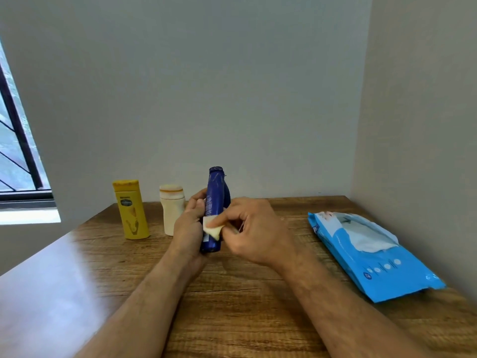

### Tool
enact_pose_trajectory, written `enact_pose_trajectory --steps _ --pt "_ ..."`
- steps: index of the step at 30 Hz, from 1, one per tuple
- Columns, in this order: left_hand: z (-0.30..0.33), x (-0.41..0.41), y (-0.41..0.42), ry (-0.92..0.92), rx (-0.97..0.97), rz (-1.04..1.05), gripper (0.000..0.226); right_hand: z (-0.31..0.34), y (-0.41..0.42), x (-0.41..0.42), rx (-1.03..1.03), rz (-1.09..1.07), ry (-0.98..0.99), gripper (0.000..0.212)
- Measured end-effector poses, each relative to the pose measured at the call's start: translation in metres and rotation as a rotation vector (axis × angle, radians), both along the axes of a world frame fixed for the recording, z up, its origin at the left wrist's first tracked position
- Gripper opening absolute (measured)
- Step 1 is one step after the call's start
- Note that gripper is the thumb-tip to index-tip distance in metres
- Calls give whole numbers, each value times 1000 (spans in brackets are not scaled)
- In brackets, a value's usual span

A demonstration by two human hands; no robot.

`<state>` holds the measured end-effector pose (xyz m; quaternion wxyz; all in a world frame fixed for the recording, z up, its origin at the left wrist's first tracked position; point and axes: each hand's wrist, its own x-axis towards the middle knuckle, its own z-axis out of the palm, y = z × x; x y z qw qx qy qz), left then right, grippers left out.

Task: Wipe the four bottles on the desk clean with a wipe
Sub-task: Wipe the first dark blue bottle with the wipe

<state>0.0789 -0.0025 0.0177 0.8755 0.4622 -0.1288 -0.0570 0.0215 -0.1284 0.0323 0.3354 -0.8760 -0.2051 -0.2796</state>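
A dark blue bottle [215, 200] is held above the wooden desk [245, 293], cap end pointing up and away. My left hand [189, 226] grips its lower body from the left. My right hand [251, 231] pinches a small folded white wipe [211, 228] against the bottle's lower side. A yellow bottle [130, 209] and a cream bottle [172, 209] stand upright at the back left of the desk. I see no fourth bottle; my hands hide the desk behind them.
An open blue pack of wipes [366, 251] lies on the right side of the desk, a white wipe showing in its opening. Walls close in behind and on the right. A window [18, 156] is at the left.
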Motion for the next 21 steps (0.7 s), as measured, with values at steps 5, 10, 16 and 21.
enact_pose_trajectory --steps 5,10,16,21 --pt "2 -5 2 -13 49 -42 33 1 3 -2 78 -13 -23 24" --pt "0 -10 0 23 138 -123 44 7 -4 0 278 -135 -102 26" --pt "1 -16 3 -60 28 -200 23 5 -7 -1 282 -112 -81 26" --pt "5 -16 4 -73 -67 -190 24 8 -5 -5 397 53 6 22"
